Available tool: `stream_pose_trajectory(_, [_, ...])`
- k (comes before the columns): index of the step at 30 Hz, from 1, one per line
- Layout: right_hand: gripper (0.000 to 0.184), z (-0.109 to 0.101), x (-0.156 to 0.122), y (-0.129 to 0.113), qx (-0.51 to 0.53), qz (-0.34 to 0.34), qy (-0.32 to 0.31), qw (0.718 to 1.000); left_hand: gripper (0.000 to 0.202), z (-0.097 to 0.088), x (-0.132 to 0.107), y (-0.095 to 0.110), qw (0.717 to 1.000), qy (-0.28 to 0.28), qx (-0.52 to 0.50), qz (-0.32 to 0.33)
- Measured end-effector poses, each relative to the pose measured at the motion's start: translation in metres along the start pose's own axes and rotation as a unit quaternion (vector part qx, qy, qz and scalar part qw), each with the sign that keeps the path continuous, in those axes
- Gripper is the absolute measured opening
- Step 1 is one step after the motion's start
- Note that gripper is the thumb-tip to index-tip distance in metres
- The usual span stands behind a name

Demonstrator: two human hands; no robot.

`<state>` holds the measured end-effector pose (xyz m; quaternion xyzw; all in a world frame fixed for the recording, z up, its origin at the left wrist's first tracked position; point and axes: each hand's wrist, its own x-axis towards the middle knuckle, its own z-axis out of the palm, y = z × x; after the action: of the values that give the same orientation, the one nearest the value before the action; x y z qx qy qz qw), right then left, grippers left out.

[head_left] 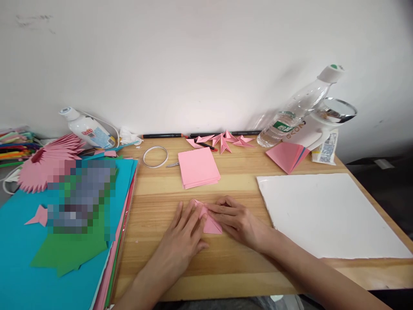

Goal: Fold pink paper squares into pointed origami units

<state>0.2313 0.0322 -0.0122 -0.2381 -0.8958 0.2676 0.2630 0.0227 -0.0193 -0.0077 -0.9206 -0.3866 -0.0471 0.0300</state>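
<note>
A folded pink paper sheet [212, 225] lies on the wooden table, with crease lines across it and its upper left part covered by fingers. My left hand [185, 234] rests flat on the paper's left side, fingers spread and pressing down. From the right, my right hand [237, 218] lays its stretched fingertips on the paper's upper right edge; its thumb is hidden. Just behind them sits a stack of square pink paper [198, 167], with a metal scissor tip [173, 164] poking out at its left. Several folded pink paper pieces [222, 141] lie near the wall.
At right are a white board [329, 215], a water bottle [290, 112], a white cup [318, 125] and more coloured paper [287, 157]. A tape ring [155, 156] lies behind my left hand. Blue and green sheets [19, 241] and a white glue bottle [88, 129] occupy the left.
</note>
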Motion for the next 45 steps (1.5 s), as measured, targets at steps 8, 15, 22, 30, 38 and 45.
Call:
stream_pose_trajectory(8, [0.023,0.001,0.0,-0.002,-0.004,0.014,0.004,1.0,0.048,0.006,-0.002,0.004,0.999,0.026,-0.037,-0.019])
stream_pose_trajectory(15, [0.024,0.001,-0.001,0.0,-0.003,0.006,0.01,1.0,0.043,-0.002,-0.001,0.006,0.998,0.022,-0.051,-0.038])
stream_pose_trajectory(22, [0.023,0.0,-0.001,-0.001,0.006,0.017,-0.001,1.0,0.04,-0.006,0.002,0.003,0.997,0.037,-0.061,-0.036])
stream_pose_trajectory(30, [0.024,0.0,-0.001,0.0,0.0,0.019,-0.01,1.0,0.035,-0.01,0.005,-0.004,0.995,-0.003,-0.094,-0.027])
stream_pose_trajectory(38, [0.025,0.0,0.0,0.001,0.006,0.013,-0.005,1.0,0.036,-0.009,0.005,-0.004,0.997,0.004,-0.076,-0.027])
stream_pose_trajectory(45, [0.028,0.002,-0.002,0.002,-0.006,0.012,-0.008,1.0,0.04,-0.008,0.005,-0.004,0.997,0.004,-0.076,-0.024])
